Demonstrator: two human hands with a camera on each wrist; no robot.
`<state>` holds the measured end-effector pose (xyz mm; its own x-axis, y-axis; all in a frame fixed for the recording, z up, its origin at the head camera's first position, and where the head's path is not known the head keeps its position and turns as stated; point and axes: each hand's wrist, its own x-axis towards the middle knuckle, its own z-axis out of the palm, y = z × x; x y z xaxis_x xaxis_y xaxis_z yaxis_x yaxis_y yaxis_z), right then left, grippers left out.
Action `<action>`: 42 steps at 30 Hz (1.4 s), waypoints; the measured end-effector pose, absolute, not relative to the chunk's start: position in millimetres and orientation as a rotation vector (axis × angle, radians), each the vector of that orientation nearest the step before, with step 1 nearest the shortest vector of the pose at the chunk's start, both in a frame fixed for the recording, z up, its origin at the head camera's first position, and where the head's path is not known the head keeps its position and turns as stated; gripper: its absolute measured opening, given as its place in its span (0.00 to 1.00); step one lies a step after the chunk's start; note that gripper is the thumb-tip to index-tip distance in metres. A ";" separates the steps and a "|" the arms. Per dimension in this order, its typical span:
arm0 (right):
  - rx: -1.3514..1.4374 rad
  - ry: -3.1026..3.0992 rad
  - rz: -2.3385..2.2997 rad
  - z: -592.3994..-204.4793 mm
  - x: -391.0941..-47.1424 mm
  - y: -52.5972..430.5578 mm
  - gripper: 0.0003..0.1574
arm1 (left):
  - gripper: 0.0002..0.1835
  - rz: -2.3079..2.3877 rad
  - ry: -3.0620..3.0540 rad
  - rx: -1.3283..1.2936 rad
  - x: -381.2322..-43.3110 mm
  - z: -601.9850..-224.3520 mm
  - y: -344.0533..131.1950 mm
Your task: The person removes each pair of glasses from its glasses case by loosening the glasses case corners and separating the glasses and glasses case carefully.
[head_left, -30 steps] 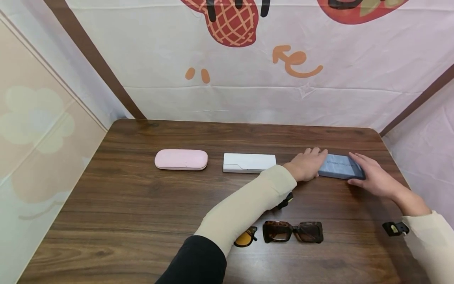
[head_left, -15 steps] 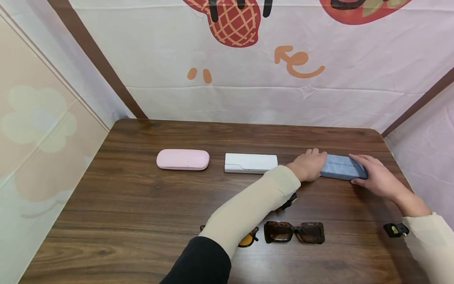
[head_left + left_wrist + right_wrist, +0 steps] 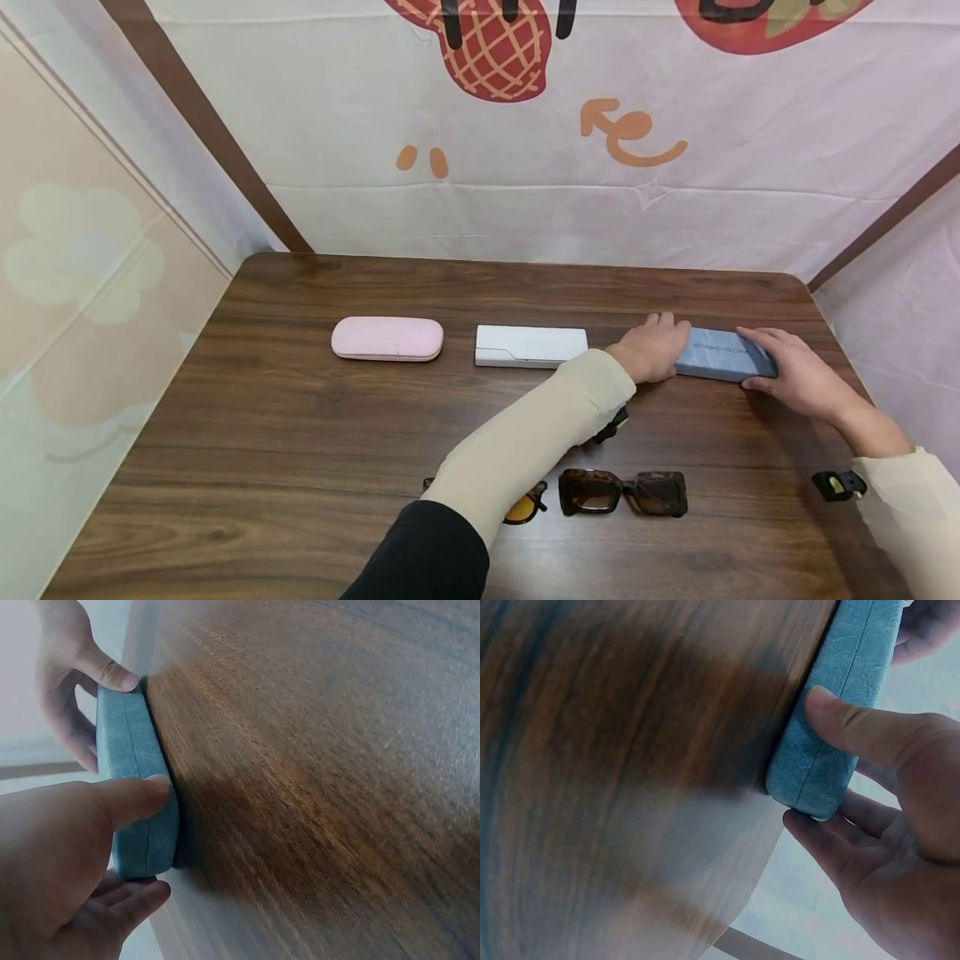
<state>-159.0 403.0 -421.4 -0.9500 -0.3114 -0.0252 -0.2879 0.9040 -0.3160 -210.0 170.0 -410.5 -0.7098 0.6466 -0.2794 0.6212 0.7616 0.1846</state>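
Observation:
A blue glasses case (image 3: 722, 353) lies at the right of the table, its lid seam closed in both wrist views. My left hand (image 3: 651, 348) grips its left end, with the thumb along the near side and fingers round the end. At the other end my right hand (image 3: 802, 375) holds it, thumb on the near side and fingers curled about the end and back. In the left wrist view the case (image 3: 135, 765) sits low against the wood between both hands. The right wrist view shows my thumb pressed on the case (image 3: 832, 712) below its seam.
To the left are a white glasses case (image 3: 528, 346) and a pink glasses case (image 3: 387, 338). Nearer me lie tortoiseshell sunglasses (image 3: 622, 492) and yellow-lensed glasses (image 3: 523, 507), partly hidden under my left sleeve. A printed cloth (image 3: 480, 217) hangs behind the wooden table (image 3: 300, 433).
Since a second ago the blue case has tilted slightly and its top looks lighter, with both hands still holding it. My left arm shifted a little right; the last half second shows almost no movement.

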 end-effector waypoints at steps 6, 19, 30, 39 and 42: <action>-0.497 2.982 -0.458 -417.1 -159.5 400.0 0.50 | 0.29 0.120 2.627 0.957 -208.9 -407.6 168.3; -0.489 2.949 -0.428 -405.8 -159.5 395.2 0.51 | 0.31 0.123 2.606 1.023 -210.6 -399.8 158.3; -0.441 2.880 -0.473 -401.8 -156.7 386.3 0.52 | 0.34 0.111 2.599 1.057 -205.5 -397.3 147.8; -0.428 2.839 -0.476 -398.4 -152.5 380.6 0.53 | 0.35 0.116 2.603 1.084 -194.8 -394.4 139.0; -0.446 2.844 -0.466 -398.1 -150.4 378.6 0.53 | 0.35 0.116 2.609 1.096 -191.0 -393.2 135.8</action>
